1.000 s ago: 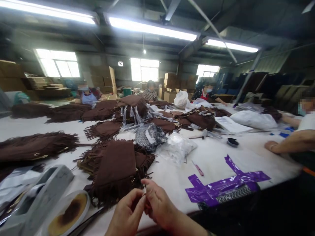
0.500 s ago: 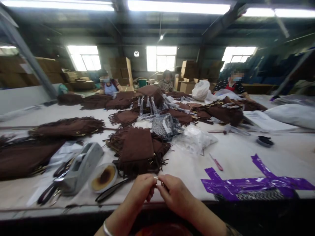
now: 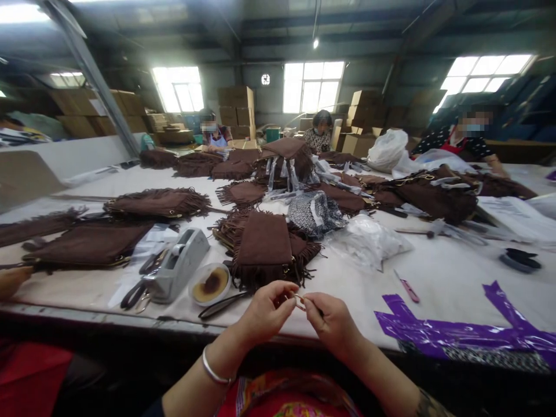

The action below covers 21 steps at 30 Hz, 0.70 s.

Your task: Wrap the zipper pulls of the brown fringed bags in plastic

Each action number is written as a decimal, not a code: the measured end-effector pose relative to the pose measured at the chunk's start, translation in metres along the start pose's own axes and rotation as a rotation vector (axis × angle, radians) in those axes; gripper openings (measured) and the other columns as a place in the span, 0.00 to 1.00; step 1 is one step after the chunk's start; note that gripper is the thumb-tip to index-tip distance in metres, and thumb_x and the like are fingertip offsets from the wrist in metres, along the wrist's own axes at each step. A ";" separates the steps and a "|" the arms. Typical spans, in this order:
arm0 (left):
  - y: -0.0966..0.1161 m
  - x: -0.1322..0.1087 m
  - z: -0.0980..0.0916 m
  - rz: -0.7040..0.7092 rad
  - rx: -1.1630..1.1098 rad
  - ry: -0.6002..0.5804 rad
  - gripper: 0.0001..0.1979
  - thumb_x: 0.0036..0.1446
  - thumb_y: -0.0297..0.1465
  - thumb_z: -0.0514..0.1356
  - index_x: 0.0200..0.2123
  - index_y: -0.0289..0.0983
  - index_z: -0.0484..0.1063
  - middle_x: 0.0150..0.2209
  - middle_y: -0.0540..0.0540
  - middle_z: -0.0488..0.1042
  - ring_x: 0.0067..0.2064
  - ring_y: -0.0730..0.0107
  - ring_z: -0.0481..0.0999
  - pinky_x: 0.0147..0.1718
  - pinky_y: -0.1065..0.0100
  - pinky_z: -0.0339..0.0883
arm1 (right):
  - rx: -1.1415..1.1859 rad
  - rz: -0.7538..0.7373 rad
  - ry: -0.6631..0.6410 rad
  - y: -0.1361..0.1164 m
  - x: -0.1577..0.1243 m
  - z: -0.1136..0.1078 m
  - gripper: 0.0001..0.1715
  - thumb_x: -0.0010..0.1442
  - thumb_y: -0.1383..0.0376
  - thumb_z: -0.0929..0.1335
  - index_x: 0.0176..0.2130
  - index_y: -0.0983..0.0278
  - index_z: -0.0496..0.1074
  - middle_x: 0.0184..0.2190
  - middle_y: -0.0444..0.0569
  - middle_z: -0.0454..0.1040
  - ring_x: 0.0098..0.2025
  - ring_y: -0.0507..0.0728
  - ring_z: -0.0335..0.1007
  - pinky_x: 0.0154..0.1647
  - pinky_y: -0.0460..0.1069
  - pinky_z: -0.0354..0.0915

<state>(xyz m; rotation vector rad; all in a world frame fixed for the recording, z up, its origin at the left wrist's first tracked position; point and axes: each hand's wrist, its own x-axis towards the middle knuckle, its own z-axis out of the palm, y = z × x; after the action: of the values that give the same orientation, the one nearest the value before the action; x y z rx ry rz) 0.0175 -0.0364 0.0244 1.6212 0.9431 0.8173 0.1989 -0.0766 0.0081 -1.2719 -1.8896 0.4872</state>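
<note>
Above the table's front edge, my left hand [image 3: 269, 310] and my right hand [image 3: 332, 318] meet fingertip to fingertip. Pinched between them is a small pale ring-shaped piece [image 3: 299, 302], perhaps metal; its exact kind is too small to make out. Just beyond my hands lies a brown fringed bag [image 3: 264, 240] on a pile of others. A dark strap [image 3: 223, 306] rests on the table to the left of my left hand. Beside the strap stands a white bowl [image 3: 211, 284] with a brown substance in it.
Left of the bowl is a grey tape dispenser [image 3: 180, 269]. A pink-handled cutter [image 3: 409, 289] and purple tape [image 3: 456, 333] lie to the right. Clear plastic bags [image 3: 369, 240] sit beyond. Another person's hand [image 3: 15, 282] shows at far left; several people sit across the table.
The view has swung left, so the table's things appear farther right. My hands have turned a little, and the small ring-shaped piece between my fingertips shows more clearly.
</note>
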 end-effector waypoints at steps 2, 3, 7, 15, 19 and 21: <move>0.003 -0.003 0.001 0.059 0.077 -0.023 0.12 0.57 0.36 0.59 0.39 0.35 0.76 0.33 0.44 0.75 0.32 0.72 0.73 0.32 0.72 0.66 | 0.032 0.045 -0.017 -0.003 0.000 0.000 0.18 0.67 0.62 0.60 0.33 0.64 0.75 0.26 0.47 0.75 0.28 0.53 0.71 0.31 0.47 0.66; 0.004 -0.004 0.001 0.045 0.087 -0.024 0.12 0.58 0.37 0.58 0.35 0.34 0.76 0.30 0.45 0.75 0.30 0.72 0.73 0.30 0.72 0.65 | 0.041 0.052 -0.013 -0.004 -0.001 0.000 0.18 0.67 0.62 0.59 0.34 0.64 0.75 0.26 0.47 0.75 0.28 0.53 0.70 0.30 0.47 0.66; 0.003 0.001 0.006 -0.159 -0.019 0.035 0.14 0.57 0.38 0.57 0.26 0.34 0.72 0.20 0.49 0.70 0.22 0.73 0.69 0.22 0.73 0.62 | -0.032 -0.051 0.017 -0.004 -0.005 0.002 0.14 0.64 0.64 0.63 0.47 0.64 0.72 0.35 0.51 0.77 0.35 0.56 0.73 0.37 0.50 0.70; -0.011 0.009 0.016 -0.167 0.100 0.072 0.14 0.59 0.37 0.54 0.27 0.36 0.70 0.20 0.49 0.70 0.21 0.71 0.70 0.22 0.71 0.63 | -0.230 -0.220 0.021 0.013 -0.007 0.008 0.17 0.60 0.70 0.63 0.49 0.67 0.69 0.33 0.53 0.76 0.33 0.58 0.73 0.37 0.52 0.71; -0.013 0.019 0.003 0.320 0.726 0.219 0.12 0.63 0.32 0.51 0.33 0.38 0.74 0.32 0.43 0.74 0.37 0.65 0.73 0.39 0.66 0.65 | -0.188 -0.143 0.086 0.024 -0.004 0.007 0.14 0.61 0.67 0.63 0.46 0.66 0.71 0.36 0.55 0.78 0.36 0.58 0.75 0.39 0.52 0.72; -0.015 0.030 -0.006 0.493 0.979 0.269 0.11 0.64 0.30 0.51 0.37 0.38 0.74 0.36 0.42 0.72 0.42 0.62 0.71 0.44 0.61 0.63 | -0.164 -0.089 0.108 0.027 -0.003 0.005 0.13 0.61 0.66 0.64 0.45 0.66 0.72 0.36 0.55 0.78 0.36 0.58 0.75 0.39 0.52 0.72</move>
<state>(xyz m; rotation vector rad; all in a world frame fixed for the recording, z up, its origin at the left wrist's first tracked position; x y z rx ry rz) 0.0233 -0.0046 0.0131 2.7129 1.2570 0.9871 0.2119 -0.0670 -0.0144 -1.2861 -1.9161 0.2166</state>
